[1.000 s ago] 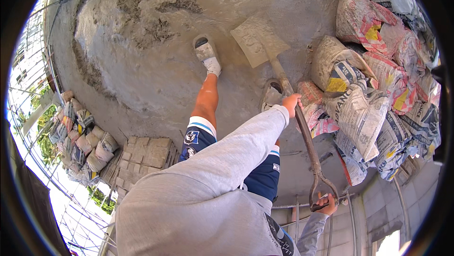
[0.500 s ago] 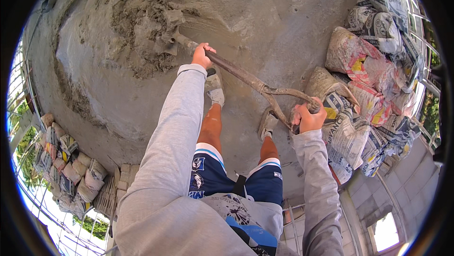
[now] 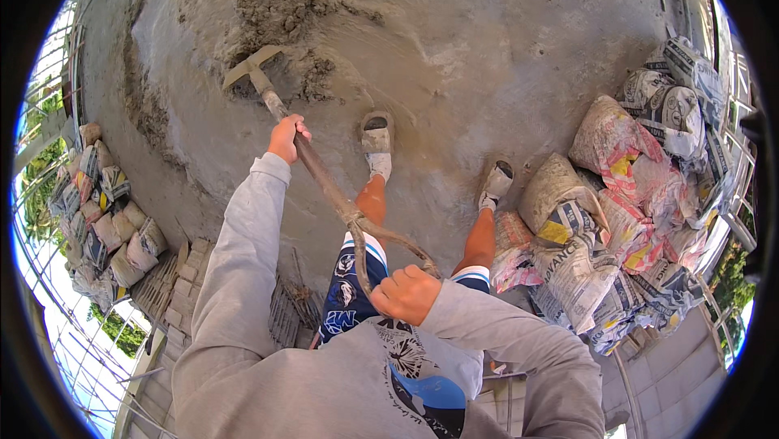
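A shovel (image 3: 326,186) with a worn shaft and a forked handle slants from the far left toward my body. My left hand (image 3: 288,139) is wrapped round its shaft, a little below the blade. At the near end my right hand (image 3: 408,294) is closed on the crossbar of the handle, in front of my waist; the grip itself is mostly hidden by the fingers. The mud-coated blade (image 3: 253,67) is seen nearly edge-on, at the near side of a heap of wet grey mortar (image 3: 280,10). Whether it carries any mortar I cannot tell.
Stacked cement bags (image 3: 629,187) stand at the right, close to my right foot (image 3: 497,183). My left foot (image 3: 376,143) is on the wet grey floor (image 3: 487,58). More bags (image 3: 105,212) and pale blocks (image 3: 188,273) lie at the left, by metal bars.
The shovel's handle has swung left and in toward my waist with my right hand. My left hand has moved left and nearer, and the blade has come leftward and turned.
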Demonstrator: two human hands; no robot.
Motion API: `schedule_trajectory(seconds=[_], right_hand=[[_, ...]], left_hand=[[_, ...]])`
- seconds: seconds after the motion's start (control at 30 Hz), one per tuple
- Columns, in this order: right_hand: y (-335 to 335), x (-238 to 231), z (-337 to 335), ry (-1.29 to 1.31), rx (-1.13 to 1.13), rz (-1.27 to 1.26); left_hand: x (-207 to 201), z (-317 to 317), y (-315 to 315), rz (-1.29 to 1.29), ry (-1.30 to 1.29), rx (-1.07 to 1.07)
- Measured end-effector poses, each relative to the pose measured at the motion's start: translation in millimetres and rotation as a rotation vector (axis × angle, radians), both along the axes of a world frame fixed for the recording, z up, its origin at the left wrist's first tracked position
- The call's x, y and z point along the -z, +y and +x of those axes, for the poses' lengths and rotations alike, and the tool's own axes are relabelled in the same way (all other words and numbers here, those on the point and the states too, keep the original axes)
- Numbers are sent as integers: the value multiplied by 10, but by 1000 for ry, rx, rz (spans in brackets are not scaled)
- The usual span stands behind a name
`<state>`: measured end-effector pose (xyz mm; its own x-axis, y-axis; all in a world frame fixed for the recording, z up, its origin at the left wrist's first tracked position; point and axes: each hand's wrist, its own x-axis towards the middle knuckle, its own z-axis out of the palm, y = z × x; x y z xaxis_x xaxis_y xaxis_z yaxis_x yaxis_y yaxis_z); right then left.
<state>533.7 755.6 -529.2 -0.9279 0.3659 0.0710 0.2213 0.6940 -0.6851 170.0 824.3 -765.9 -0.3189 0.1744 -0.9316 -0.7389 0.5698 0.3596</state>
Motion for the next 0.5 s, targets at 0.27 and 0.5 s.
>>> schedule_trajectory(seconds=[0.27,0.5], right_hand=[[657,308,937,-17,-170,52],[315,-450,3072,-98,496,-537]], left_hand=[[419,915,116,166,-49,-185],[-305,3111,145,443,-468,-327]])
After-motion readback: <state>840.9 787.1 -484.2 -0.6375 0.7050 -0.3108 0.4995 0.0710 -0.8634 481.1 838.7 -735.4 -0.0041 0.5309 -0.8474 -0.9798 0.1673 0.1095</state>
